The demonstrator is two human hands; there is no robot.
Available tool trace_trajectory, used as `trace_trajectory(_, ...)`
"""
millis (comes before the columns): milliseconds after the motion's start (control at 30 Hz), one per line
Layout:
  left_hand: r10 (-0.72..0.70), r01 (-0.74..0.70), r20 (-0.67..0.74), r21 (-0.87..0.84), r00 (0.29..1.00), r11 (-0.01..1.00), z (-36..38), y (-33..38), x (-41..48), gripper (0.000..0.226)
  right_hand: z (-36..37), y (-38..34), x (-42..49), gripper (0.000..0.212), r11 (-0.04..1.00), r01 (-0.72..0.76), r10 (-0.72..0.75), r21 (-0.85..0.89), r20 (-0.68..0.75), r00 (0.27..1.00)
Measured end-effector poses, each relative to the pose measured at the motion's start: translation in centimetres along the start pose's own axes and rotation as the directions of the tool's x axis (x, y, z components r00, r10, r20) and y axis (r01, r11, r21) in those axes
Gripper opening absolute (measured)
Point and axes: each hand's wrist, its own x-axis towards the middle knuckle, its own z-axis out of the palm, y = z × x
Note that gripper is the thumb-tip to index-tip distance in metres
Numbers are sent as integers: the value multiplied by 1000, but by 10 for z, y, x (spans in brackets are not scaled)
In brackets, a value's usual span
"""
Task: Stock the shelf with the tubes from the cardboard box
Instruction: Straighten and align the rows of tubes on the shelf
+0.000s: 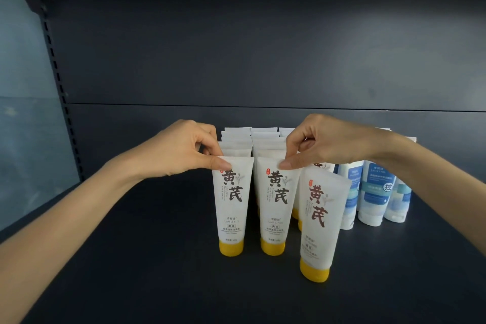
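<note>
Placement step: my left hand pinches one white yellow-capped plastic tube, right hand its neighbour, upright on dark shelf; next, I judge, release gently.

The light around me is dim and cool. The dark shelf soaks it up, while my left hand, my right hand and the white tubes are lit evenly from the front, throwing only faint shadows. The wide lens bows the slotted upright at the left edge and stretches my forearms, and the blue tubes at the right look soft.
</note>
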Motion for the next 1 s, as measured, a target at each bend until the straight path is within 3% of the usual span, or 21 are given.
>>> trace_trajectory(267, -27, 29, 44, -36, 999, 999, -2, -1, 1, 25, 0, 6, 3, 42, 999, -2, 1, 37, 13, 1000)
trace_trajectory(400, -34, 36, 60, -26, 998, 999, -3, 2, 0, 23, -2, 3, -1, 35, 1000, 24, -24, 1, 18, 1000)
trace_trajectory(633, 35, -33, -13, 133, 999, 991, 6, 16, 10, 50, -21, 5, -25, 50, 997, -49, 48, -66, -15, 999)
trace_trajectory(767, 74, -76, 21, 100, 997, 992, 14, 28, 21, 42, -24, 4, -42, 61, 996, -50, 58, -76, 108, 992)
trace_trajectory(867, 88, -92, 50, 89, 995, 992, 19, 33, 27, 32, -22, 0, -51, 48, 997, -48, 56, -55, 152, 987)
trace_trajectory(1000, 111, -115, 64, 66, 992, 991, 23, 36, 33, 15, -22, -1, -56, 34, 994, -51, 61, -100, 103, 993)
